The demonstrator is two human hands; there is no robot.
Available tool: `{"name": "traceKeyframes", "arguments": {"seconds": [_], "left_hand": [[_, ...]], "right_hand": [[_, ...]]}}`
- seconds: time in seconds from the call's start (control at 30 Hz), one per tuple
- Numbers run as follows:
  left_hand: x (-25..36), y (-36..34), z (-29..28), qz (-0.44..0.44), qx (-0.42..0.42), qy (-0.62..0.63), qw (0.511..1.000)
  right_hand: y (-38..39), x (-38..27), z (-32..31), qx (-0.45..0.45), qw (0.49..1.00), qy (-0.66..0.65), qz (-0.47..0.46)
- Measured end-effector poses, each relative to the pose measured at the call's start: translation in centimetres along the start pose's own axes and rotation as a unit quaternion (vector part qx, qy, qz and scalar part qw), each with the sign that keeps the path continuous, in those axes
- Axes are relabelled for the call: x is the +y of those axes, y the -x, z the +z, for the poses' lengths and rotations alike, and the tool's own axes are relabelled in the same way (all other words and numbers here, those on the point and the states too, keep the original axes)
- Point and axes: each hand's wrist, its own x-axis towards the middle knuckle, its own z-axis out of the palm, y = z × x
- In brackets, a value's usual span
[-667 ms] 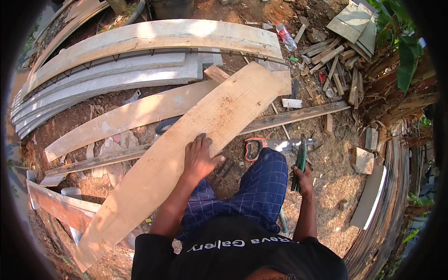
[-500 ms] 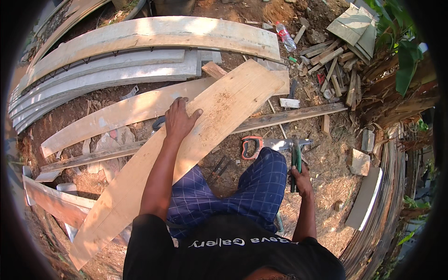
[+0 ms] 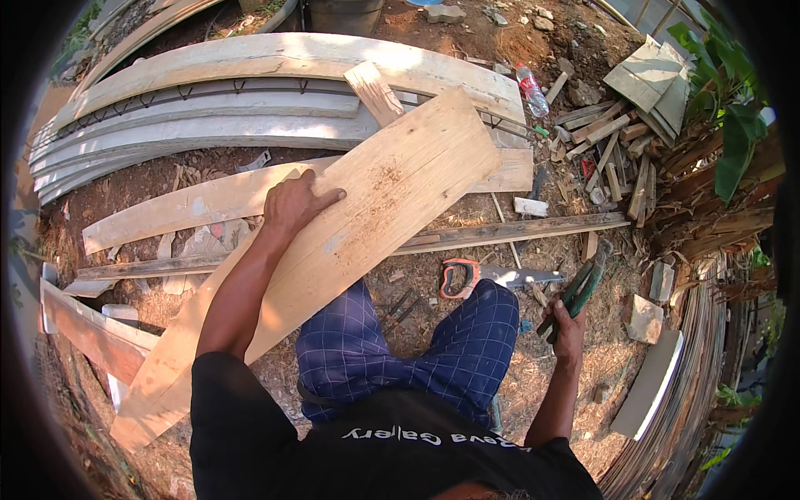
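Observation:
A wide, pale wooden plank [image 3: 392, 204] slants across my lap from the lower left, sawdust scattered on its upper part. My left hand [image 3: 293, 204] grips its far edge, thumb stretched over the top face and the other fingers curled at the edge. On my right, away from the plank, my right hand [image 3: 568, 331] is closed round green-handled pliers [image 3: 581, 287], tilted with their upper end pointing away to the right. A handsaw [image 3: 460, 278] with an orange and grey handle lies on the ground beyond my knee.
A narrow timber batten [image 3: 500, 234] and a pale board [image 3: 208, 193] lie beneath the plank. Stacked grey boards [image 3: 242, 129] and a long plank [image 3: 275, 58] stand behind. Wood offcuts [image 3: 612, 137] and a plastic bottle [image 3: 532, 87] lie far right, a white-edged slab [image 3: 650, 387] nearer.
My left hand and the plank have shifted a little left. The pliers have swung from upright to tilted as my right hand moved right. A short wood piece beyond the plank now stands out farther.

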Motion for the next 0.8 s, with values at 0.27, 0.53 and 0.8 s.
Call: {"name": "traceKeyframes", "arguments": {"seconds": [0.27,0.53,0.8], "left_hand": [[1.1,14.2,-3.8,-0.003,-0.079,0.073,0.994],[3.1,21.8,4.0,0.04,-0.044,0.185,0.981],[-6.0,41.4,4.7,-0.489,0.392,0.007,0.779]], "right_hand": [[-10.9,-9.1,9.5,-0.014,0.967,0.211,-0.142],[-16.2,-11.1,16.1,-0.274,0.899,0.309,-0.143],[-20.3,-7.5,12.6,-0.167,0.844,0.5,-0.097]]}}
